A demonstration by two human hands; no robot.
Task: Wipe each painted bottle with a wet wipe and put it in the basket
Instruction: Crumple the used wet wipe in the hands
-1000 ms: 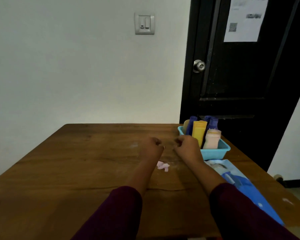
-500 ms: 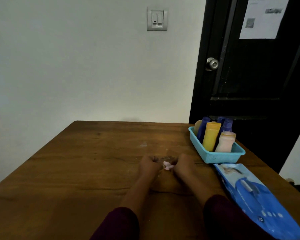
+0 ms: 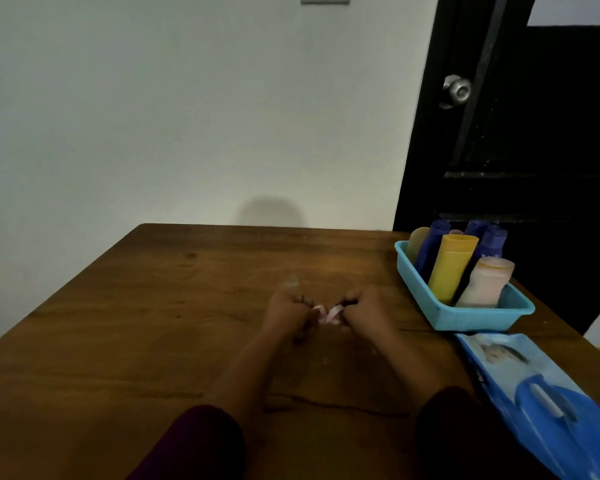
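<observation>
A turquoise basket (image 3: pixel 471 320) stands at the table's right edge with several painted bottles upright in it: a yellow one (image 3: pixel 449 268), blue ones (image 3: pixel 430 247) and a pale peach one (image 3: pixel 487 282). My left hand (image 3: pixel 286 311) and my right hand (image 3: pixel 361 311) lie side by side on the table's middle, fingers curled. Between them they pinch a small crumpled pinkish wet wipe (image 3: pixel 329 314). A blue wet wipe pack (image 3: pixel 534 393) lies flat just in front of the basket.
The brown wooden table (image 3: pixel 153 323) reaches to a white wall at the back. A black door with a metal knob (image 3: pixel 458 91) stands behind the basket, on the right.
Both hands came down and back from near the basket onto the small pink wipe and took hold of it. The camera tilted down and swung left.
</observation>
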